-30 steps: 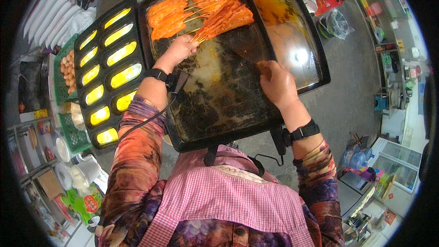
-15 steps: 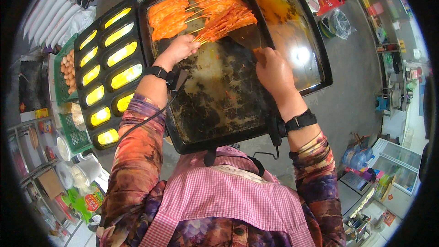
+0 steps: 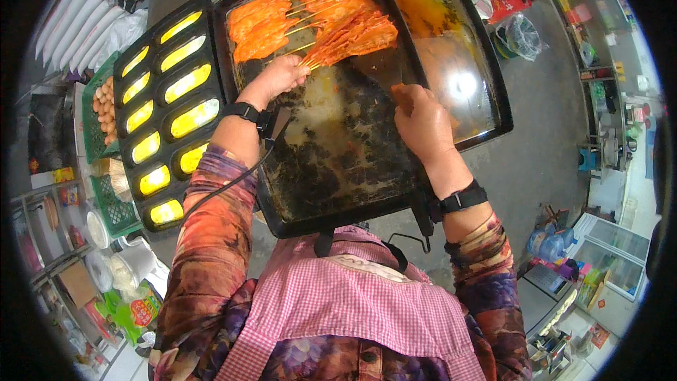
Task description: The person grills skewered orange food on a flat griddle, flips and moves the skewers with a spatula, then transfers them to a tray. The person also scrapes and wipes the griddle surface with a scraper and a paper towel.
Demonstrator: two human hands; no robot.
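Note:
My left hand (image 3: pixel 279 77) is closed around the bare stick ends of a bunch of meat skewers (image 3: pixel 357 37), whose reddish-orange meat fans out to the right over the griddle (image 3: pixel 338 162). In my right hand (image 3: pixel 426 121) is the handle of a spatula (image 3: pixel 381 68). Its dark, flat blade reaches up and left, close beneath the bunch; whether it touches the meat I cannot tell. Farther back on the same griddle lie more orange skewers (image 3: pixel 259 25), in a left group and a right group, with their sticks between them.
To the left stands a black mould pan (image 3: pixel 159 70) with oval hollows holding yellow egg. Beyond it is a green crate (image 3: pixel 92 130) with brown eggs (image 3: pixel 106 109). An oily tray (image 3: pixel 462 49) adjoins the griddle's right side. A cord runs from my left wristband along the forearm.
My right hand has shifted slightly with the spatula. The meat of the held bunch now lies a little broader and fuller. My left hand keeps nearly the same place.

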